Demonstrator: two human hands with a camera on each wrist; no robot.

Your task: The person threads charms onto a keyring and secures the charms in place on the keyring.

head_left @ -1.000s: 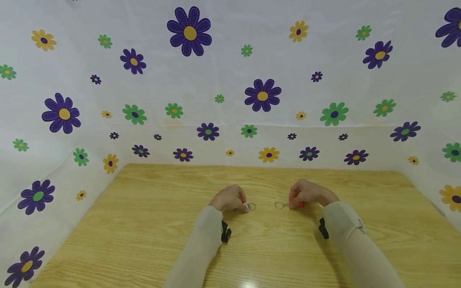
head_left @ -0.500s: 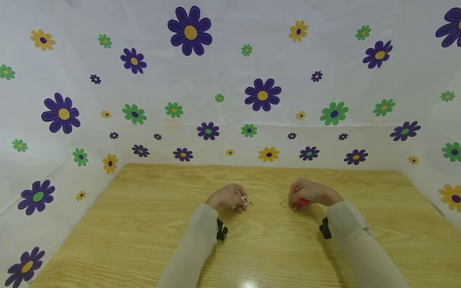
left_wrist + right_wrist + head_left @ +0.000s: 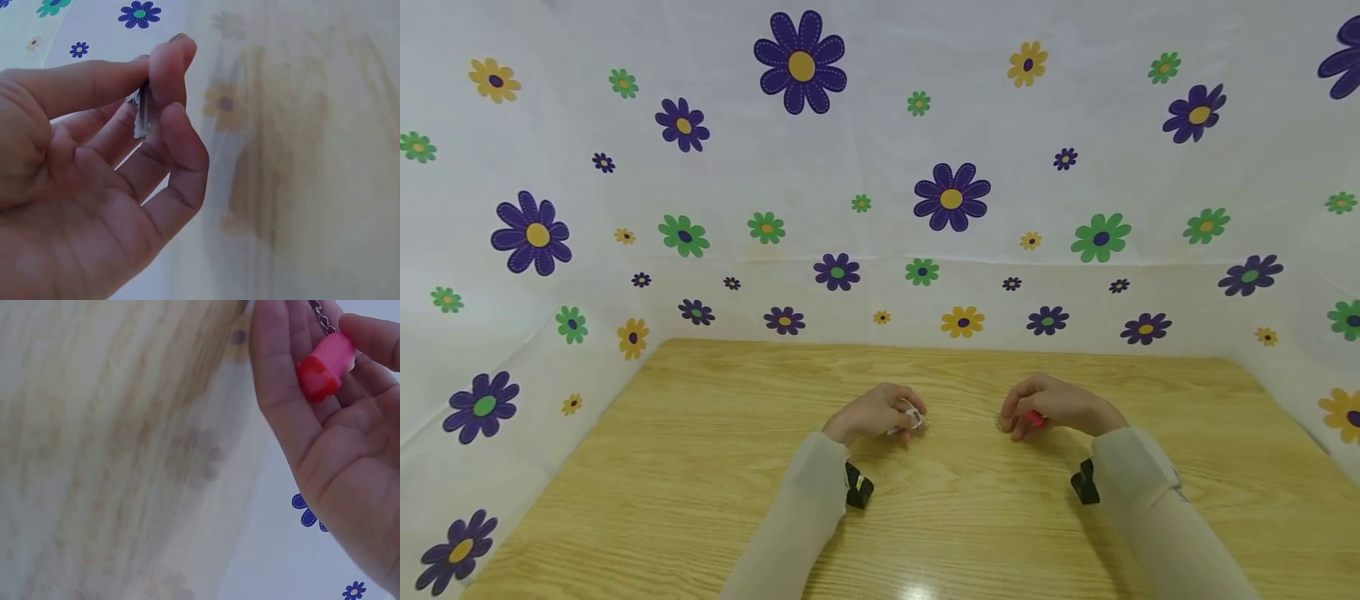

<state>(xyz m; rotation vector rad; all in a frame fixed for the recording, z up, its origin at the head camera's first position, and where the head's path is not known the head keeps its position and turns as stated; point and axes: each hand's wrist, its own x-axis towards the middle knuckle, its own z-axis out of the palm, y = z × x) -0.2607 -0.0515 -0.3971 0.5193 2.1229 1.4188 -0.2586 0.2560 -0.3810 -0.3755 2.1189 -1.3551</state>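
My left hand (image 3: 880, 412) pinches a silver key (image 3: 142, 115) between thumb and fingers. The key's toothed blade hangs down toward the palm in the left wrist view, and a bit of metal ring (image 3: 178, 36) shows above the fingertips. Across from it, my right hand (image 3: 1063, 404) holds a pink and red keychain charm (image 3: 322, 369). From the charm a short metal chain (image 3: 322, 317) runs up between the fingers. A thin ring (image 3: 1001, 422) shows faintly at the right fingertips in the head view. Both hands are a little above the wooden table, apart from each other.
The wood-grain table (image 3: 715, 467) spreads out around both hands. A white cloth with printed flowers (image 3: 865, 150) stands as a wall behind and on both sides. Dark wrist devices (image 3: 859, 486) sit under each sleeve cuff.
Both hands have raised the key and the charm slightly from the tabletop and drawn a little apart. The ring at the right hand has gone from lying out flat to being near the fingertips.
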